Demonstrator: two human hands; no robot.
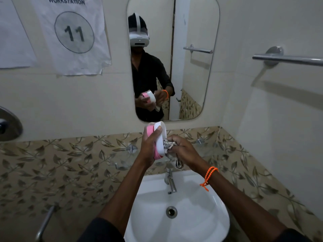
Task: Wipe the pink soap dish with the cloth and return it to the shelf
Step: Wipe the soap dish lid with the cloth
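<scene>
My left hand (148,145) grips the pink soap dish (160,142), a pink and white oval held on edge above the sink, its hollow side turned to the right. My right hand (183,149) is closed on a crumpled grey-white cloth (168,145) and presses it against the dish's white inner part. A tail of the cloth hangs down below my right hand. The mirror (192,49) reflects both hands and the dish. A glass shelf (122,161) is faintly visible on the tiled wall behind my left forearm.
A white basin (201,224) with a chrome tap (170,180) lies directly below my hands. A chrome towel bar (288,59) is fixed to the right wall. A paper sign (73,32) hangs at the upper left, with a chrome fitting (8,126) at the left edge.
</scene>
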